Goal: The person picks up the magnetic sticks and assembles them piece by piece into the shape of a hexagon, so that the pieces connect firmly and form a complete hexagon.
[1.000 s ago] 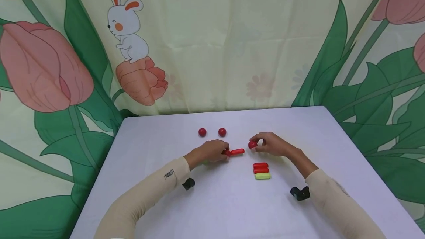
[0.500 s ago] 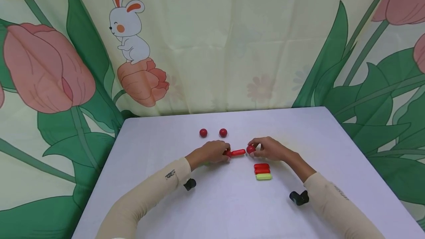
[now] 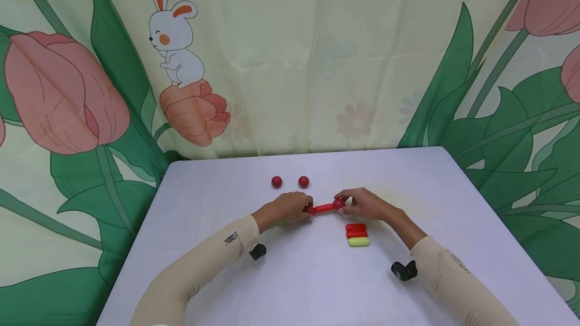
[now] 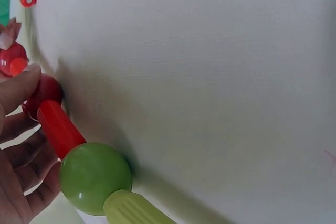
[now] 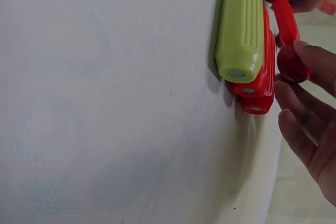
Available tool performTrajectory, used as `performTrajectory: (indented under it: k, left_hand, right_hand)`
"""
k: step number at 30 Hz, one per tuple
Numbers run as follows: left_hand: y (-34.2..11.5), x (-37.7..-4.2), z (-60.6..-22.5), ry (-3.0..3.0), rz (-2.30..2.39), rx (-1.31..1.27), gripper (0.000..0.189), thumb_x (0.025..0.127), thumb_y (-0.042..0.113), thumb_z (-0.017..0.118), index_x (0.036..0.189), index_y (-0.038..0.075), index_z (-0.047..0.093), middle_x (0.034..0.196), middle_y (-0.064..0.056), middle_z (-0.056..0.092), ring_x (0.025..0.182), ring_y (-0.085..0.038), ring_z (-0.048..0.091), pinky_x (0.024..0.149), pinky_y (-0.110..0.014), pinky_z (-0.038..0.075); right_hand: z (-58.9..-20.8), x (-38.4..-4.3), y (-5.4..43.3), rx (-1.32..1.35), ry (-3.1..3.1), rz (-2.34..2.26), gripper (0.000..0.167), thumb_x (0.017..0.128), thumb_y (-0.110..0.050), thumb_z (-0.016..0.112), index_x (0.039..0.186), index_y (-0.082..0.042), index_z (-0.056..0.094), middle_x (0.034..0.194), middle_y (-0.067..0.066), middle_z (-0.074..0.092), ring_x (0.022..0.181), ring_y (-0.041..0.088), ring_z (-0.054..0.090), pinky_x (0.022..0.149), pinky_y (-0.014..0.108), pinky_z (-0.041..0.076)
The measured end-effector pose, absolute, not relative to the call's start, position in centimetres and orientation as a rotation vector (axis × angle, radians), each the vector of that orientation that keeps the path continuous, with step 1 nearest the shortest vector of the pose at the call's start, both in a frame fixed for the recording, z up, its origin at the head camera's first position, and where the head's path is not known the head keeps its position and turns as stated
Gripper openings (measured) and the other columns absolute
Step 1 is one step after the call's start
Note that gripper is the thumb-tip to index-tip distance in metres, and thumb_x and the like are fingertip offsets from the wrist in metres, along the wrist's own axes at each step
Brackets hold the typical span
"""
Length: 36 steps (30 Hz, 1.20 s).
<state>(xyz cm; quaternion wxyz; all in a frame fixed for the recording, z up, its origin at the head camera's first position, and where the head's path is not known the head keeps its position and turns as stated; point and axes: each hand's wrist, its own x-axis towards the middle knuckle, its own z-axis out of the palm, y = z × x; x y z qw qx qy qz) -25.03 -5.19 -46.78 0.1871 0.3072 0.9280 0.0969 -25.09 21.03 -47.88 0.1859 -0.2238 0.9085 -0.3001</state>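
My left hand [image 3: 290, 207] pinches a red ball [image 4: 44, 94] at one end of a red ribbed rod [image 3: 323, 209]. On that ball's other side, in the left wrist view, a second red rod [image 4: 59, 128] leads to a green ball [image 4: 96, 178] and a yellow-green rod [image 4: 135, 208], all in one line. My right hand [image 3: 364, 204] pinches another red ball [image 5: 293, 63] between thumb and fingers, right at the free end of the first rod. In the head view the left hand hides most of the green ball and the rods behind it.
Two loose red balls [image 3: 277, 181] lie farther back on the white table [image 3: 299, 286]. Nearer me, two red rods [image 5: 266, 93] and a yellow-green rod [image 5: 240, 30] lie side by side, with bare metal-looking discs at their ends. A patterned curtain [image 3: 290, 64] hangs behind the table.
My right hand has brought its red ball leftward and slightly nearer, up against the end of the red rod. The left hand has stayed in place, still holding its ball.
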Motion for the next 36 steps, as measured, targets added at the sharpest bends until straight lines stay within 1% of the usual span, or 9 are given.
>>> performTrajectory:
  k: [4, 12, 20, 25, 30, 36]
  left_hand:
    - [-5.2, -25.1, -46.89, 2.615, 0.249, 0.87, 0.035, 0.092, 0.035, 0.074, 0.12, 0.016, 0.066, 0.089, 0.007, 0.06, 0.082, -0.01, 0.055, 0.073, -0.023, 0.047]
    - [-5.28, -25.08, -46.52, 2.609, 0.249, 0.873, 0.034, 0.091, 0.033, 0.075, 0.118, 0.015, 0.066, 0.09, 0.006, 0.06, 0.082, -0.01, 0.056, 0.073, -0.022, 0.048]
    - [-5.22, -25.06, -46.51, 2.605, 0.248, 0.852, 0.033, 0.092, 0.033, 0.074, 0.118, 0.016, 0.065, 0.09, 0.007, 0.06, 0.082, -0.011, 0.056, 0.074, -0.023, 0.048]
    - [-5.1, -25.08, -46.65, 2.609, 0.24, 0.859, 0.033, 0.092, 0.034, 0.074, 0.119, 0.016, 0.065, 0.09, 0.007, 0.06, 0.082, -0.011, 0.056, 0.074, -0.023, 0.048]
    - [-5.04, -25.09, -46.62, 2.611, 0.235, 0.85, 0.037, 0.091, 0.036, 0.074, 0.121, 0.016, 0.065, 0.091, 0.006, 0.061, 0.083, -0.011, 0.056, 0.074, -0.023, 0.048]
    - [-4.7, -25.27, -46.65, 2.623, 0.211, 0.886, 0.049, 0.09, 0.042, 0.074, 0.128, 0.016, 0.062, 0.096, 0.004, 0.062, 0.084, -0.011, 0.057, 0.074, -0.024, 0.049]
  right_hand:
    - [-47.92, -25.03, 21.05, -0.631, 2.541, -0.846, 0.048, 0.09, -0.02, 0.075, 0.136, -0.01, 0.061, 0.118, 0.006, 0.066, 0.089, 0.015, 0.059, 0.07, 0.025, 0.055]
    - [-48.07, -25.09, 20.93, -0.591, 2.539, -0.832, 0.048, 0.089, -0.021, 0.077, 0.134, -0.013, 0.062, 0.118, 0.004, 0.066, 0.099, 0.018, 0.059, 0.076, 0.025, 0.056]
    - [-48.02, -25.01, 20.89, -0.607, 2.549, -0.822, 0.047, 0.089, -0.021, 0.078, 0.133, -0.013, 0.063, 0.116, 0.003, 0.066, 0.101, 0.018, 0.059, 0.077, 0.026, 0.056]
    - [-47.92, -24.81, 20.95, -0.625, 2.557, -0.826, 0.047, 0.089, -0.02, 0.077, 0.132, -0.012, 0.063, 0.116, 0.004, 0.067, 0.099, 0.018, 0.059, 0.076, 0.025, 0.056]
    - [-47.88, -24.77, 20.92, -0.655, 2.565, -0.837, 0.047, 0.088, -0.02, 0.078, 0.131, -0.01, 0.063, 0.115, 0.006, 0.067, 0.098, 0.017, 0.059, 0.075, 0.024, 0.055]
    - [-47.97, -24.69, 20.46, -0.625, 2.577, -0.834, 0.049, 0.087, -0.02, 0.079, 0.132, -0.012, 0.062, 0.116, 0.005, 0.068, 0.095, 0.016, 0.06, 0.073, 0.024, 0.056]
